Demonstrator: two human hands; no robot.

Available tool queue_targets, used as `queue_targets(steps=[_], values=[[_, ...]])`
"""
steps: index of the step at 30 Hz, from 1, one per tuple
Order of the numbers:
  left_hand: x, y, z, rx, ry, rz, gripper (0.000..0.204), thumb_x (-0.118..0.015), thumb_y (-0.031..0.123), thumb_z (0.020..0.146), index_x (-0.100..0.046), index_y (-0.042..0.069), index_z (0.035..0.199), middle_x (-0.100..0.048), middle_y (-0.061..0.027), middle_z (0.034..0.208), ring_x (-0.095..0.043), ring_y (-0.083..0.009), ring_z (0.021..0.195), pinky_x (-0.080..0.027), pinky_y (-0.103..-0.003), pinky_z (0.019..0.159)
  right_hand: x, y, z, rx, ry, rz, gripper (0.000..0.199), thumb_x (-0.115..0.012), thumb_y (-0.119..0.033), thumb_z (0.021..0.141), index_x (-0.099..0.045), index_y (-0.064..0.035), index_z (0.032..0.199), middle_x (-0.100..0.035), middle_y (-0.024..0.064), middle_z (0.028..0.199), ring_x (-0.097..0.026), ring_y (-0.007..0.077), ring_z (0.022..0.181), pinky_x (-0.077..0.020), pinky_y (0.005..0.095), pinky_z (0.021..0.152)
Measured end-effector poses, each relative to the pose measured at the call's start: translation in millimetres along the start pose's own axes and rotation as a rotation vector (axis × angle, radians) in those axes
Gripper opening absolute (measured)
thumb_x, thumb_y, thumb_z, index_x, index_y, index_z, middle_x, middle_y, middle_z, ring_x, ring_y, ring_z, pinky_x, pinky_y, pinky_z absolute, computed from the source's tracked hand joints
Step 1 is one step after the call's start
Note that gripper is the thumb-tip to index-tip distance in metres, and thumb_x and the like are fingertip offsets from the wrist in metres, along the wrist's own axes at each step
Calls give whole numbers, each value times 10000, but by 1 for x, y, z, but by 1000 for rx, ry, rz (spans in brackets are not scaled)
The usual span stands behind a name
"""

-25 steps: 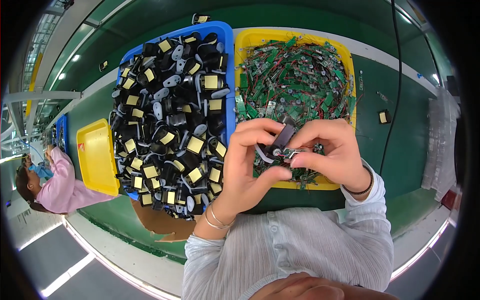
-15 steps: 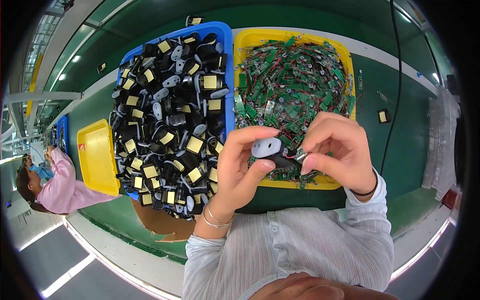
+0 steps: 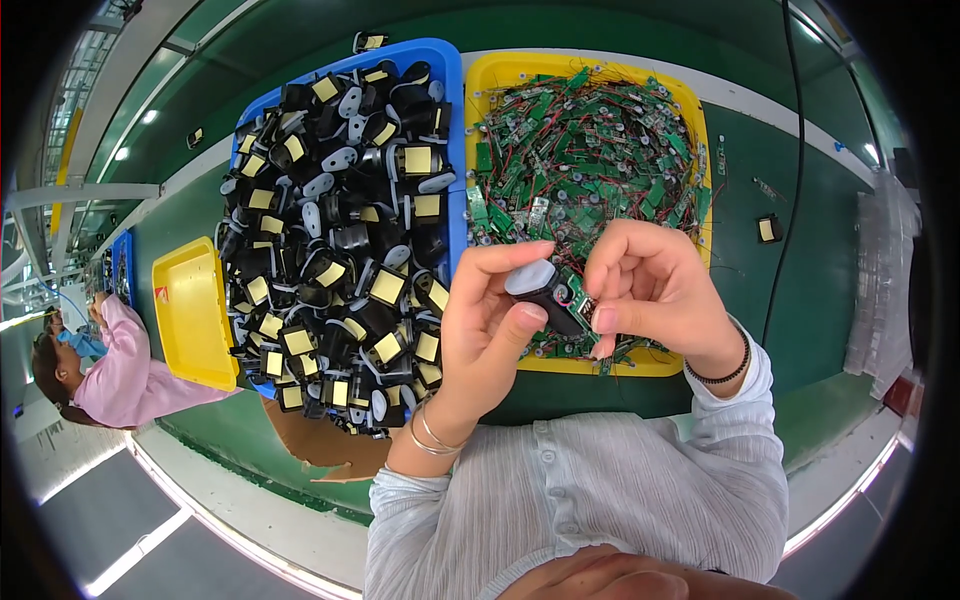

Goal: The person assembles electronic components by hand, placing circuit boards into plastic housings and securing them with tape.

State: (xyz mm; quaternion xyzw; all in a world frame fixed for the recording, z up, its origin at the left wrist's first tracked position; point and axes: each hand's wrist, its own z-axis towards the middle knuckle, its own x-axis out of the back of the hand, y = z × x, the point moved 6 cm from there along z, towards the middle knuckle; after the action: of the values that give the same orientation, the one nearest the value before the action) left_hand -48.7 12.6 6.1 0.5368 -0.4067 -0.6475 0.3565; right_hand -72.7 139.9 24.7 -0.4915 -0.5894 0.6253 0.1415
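Both hands are up in front of the chest, working on one small part over the near edge of the bins. The left hand (image 3: 490, 320) has a little black plastic housing (image 3: 545, 295) pinched between thumb and fingertips; its pale grey oval cap faces up toward the camera. The right hand (image 3: 655, 290) has its fingers curled in tight and pressed together at the right end of that same housing, where a bit of thin red wire and a sliver of green board show. Can't really tell whether the right fingers are gripping the board or just pushing against it, since the fingertips cover the spot.

Bins, then. The blue bin (image 3: 452, 60) on the left is heaped with black housings (image 3: 340, 240). Lots of them show a square yellow patch, some show the same grey oval cap, and the pile spills over the near rim. Right beside it, touching, the yellow bin (image 3: 500, 70) is full of small green circuit boards (image 3: 590, 140) tangled up with thin red and black wires. Off to the left of the blue bin, a smaller yellow tray (image 3: 190, 300) sits tilted on the green table (image 3: 800, 260). A loose black-and-yellow piece (image 3: 768, 229) lies alone right of the yellow bin. At far left a person in a pink top (image 3: 120, 370) leans over the same table.
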Motion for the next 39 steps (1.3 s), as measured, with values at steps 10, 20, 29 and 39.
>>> queue_targets(steps=[10, 20, 29, 39], values=[[-2, 7, -5, -277, -15, 275, 353, -566, 58, 803, -441, -37, 1120, -547, -103, 894, -521, -152, 787, -424, -262, 726, -2, -2, -2, -55, 9, -131, 97, -614, -39, 770, -531, 7, 792, -563, 25, 680, -559, 58, 569, -438, 160, 489], [-14, 12, 6, -398, -135, 514, 410, -583, 125, 799, -440, -1, 1162, -540, -183, 1075, -535, -224, 908, -435, -292, 766, -8, -11, -8, 236, 72, -550, 100, -634, -31, 734, -539, -3, 750, -549, 44, 652, -572, 97, 566, -458, 225, 474], [-14, 11, 4, -230, -84, 270, 382, -510, 98, 835, -420, -21, 1187, -406, -254, 1229, -533, -239, 986, -436, -330, 828, -25, -24, -17, 583, 233, -1097, 135, -653, -59, 681, -532, -39, 739, -510, 81, 652, -575, 223, 573, -459, 283, 484], [-4, 6, 3, -98, -105, -93, 285, -543, 104, 813, -568, -31, 1063, -498, -235, 1142, -520, -259, 1016, -422, -331, 848, -15, -7, -7, 255, -18, -419, 91, -617, -22, 752, -534, 14, 753, -551, 58, 684, -579, 102, 608, -460, 208, 502]])
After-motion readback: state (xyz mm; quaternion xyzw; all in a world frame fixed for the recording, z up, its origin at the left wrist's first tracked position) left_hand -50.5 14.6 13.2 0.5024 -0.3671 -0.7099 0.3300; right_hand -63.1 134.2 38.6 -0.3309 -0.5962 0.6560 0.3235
